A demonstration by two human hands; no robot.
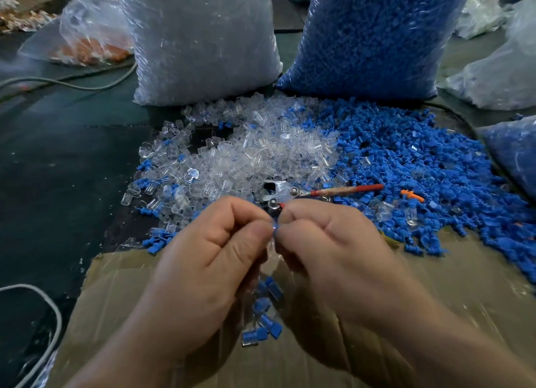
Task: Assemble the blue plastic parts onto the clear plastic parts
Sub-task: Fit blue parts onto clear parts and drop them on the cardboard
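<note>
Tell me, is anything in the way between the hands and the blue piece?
Nothing visible. The left hand and the right hand both pinch the blue piece at their fingertips. The tool lies beyond them, not between.

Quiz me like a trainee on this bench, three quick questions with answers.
1. True or false: the loose pile of blue plastic parts lies right of the loose pile of clear plastic parts.
2. What do the left hand and right hand pinch between them? A) small blue plastic part; B) orange cap; C) metal screw.
3. What material is the brown sheet under the finished blue-and-clear pieces?
Key: 1 true; 2 A; 3 cardboard.
</note>
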